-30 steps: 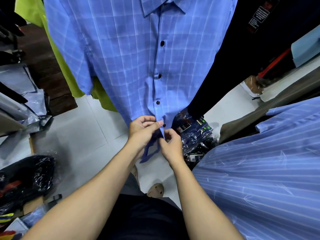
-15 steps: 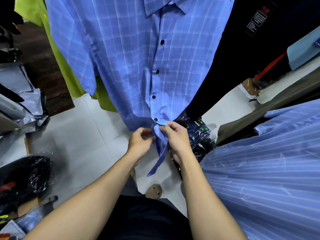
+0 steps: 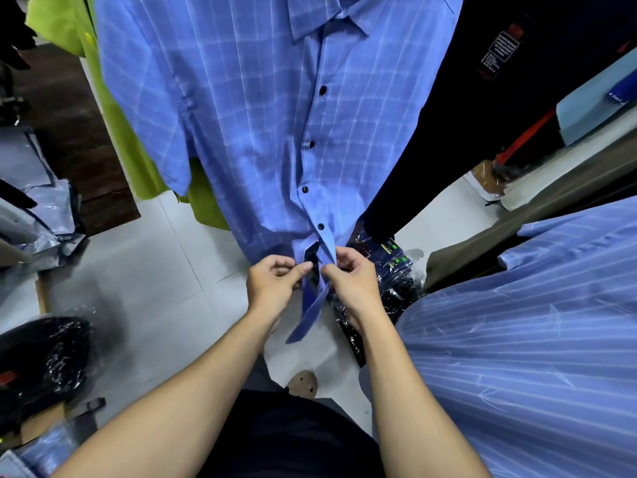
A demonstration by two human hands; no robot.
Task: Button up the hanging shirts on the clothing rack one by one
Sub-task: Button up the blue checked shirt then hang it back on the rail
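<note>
Pale tiled floor (image 3: 138, 270) fills the middle left; a dark wood panel (image 3: 69, 139) lies at the upper left.

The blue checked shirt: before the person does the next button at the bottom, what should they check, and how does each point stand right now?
1. Four dark buttons above are fastened on the blue checked shirt: ok.
2. Left hand pinches the left placket edge: ok.
3. Right hand grips the right placket strip: ok.
4. Two edges overlap at the hem: not ok, a dark gap shows between them.
5. Next button and its hole located: cannot tell, fingers cover that spot.
6. Striped shirt stays clear of the work: ok.
</note>
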